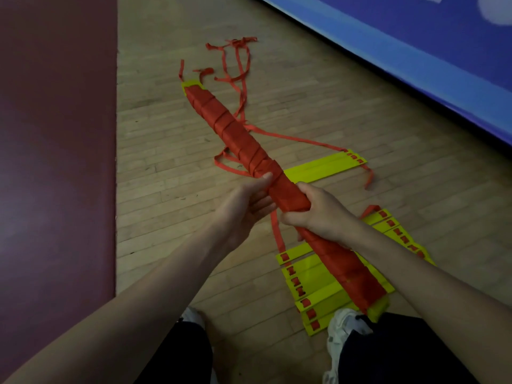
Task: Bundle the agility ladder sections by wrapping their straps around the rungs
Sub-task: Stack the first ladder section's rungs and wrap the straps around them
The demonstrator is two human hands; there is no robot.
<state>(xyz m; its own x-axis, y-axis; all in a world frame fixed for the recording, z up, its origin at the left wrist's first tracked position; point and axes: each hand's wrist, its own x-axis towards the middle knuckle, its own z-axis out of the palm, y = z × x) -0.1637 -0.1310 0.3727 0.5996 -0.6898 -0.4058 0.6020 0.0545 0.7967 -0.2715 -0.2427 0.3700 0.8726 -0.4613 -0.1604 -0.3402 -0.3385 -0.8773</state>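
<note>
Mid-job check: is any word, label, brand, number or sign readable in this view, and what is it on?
No text can be read.
Blue surface: the white shapes at the top right edge are cropped and blurred, so I cannot tell if they are lettering.
Wrapped bundle, yellow rungs, white shoe: no print shows.

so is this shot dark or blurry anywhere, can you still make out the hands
Head view: dim overall, with no glare or hard shadows. Head view: everything is slightly soft, the far loose straps most of all. Head view: the dark mat on the left is nearly featureless. Head view: the left hand and right hand gripping the red bundle are readable.
</note>
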